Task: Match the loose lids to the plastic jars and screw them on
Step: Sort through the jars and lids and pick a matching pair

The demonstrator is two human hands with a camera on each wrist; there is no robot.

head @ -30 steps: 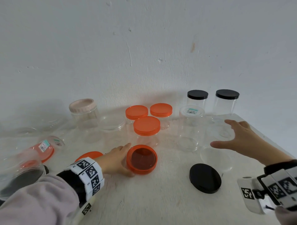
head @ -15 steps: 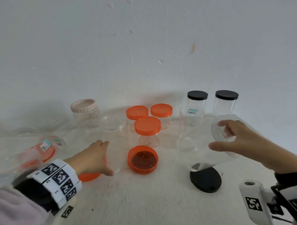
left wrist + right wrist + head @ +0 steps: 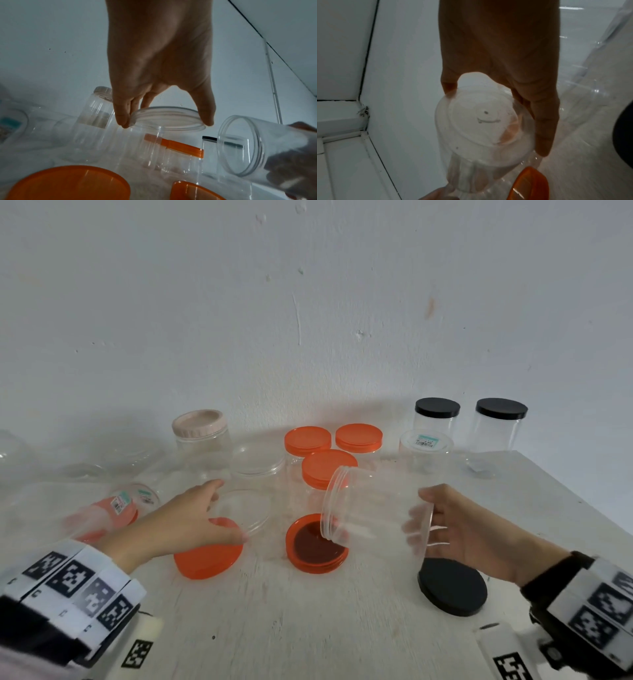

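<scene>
My right hand (image 3: 423, 515) grips a lidless clear jar (image 3: 373, 508) by its base, off the table and tipped on its side, mouth pointing left. In the right wrist view the jar's base (image 3: 481, 121) fills my hand (image 3: 513, 121). My left hand (image 3: 226, 510) pinches the rim of a second open clear jar (image 3: 251, 513) standing on the table; the left wrist view shows fingers (image 3: 121, 119) and thumb across that rim (image 3: 167, 117). Loose lids lie on the table: an upturned orange lid (image 3: 317, 544), another orange lid (image 3: 209, 556) under my left hand, and a black lid (image 3: 452, 587).
Along the wall stand three orange-lidded jars (image 3: 329, 469), two black-lidded jars (image 3: 437, 407), a pink-lidded jar (image 3: 198, 424) and a clear-lidded labelled jar (image 3: 425, 440). An orange-lidded jar (image 3: 116, 508) lies on its side at left. The table edge (image 3: 582, 501) runs at right.
My right hand took a clear jar, lifted it and tipped it on its side toward the centre. My left hand left the upturned orange lid and took the open jar's rim.
</scene>
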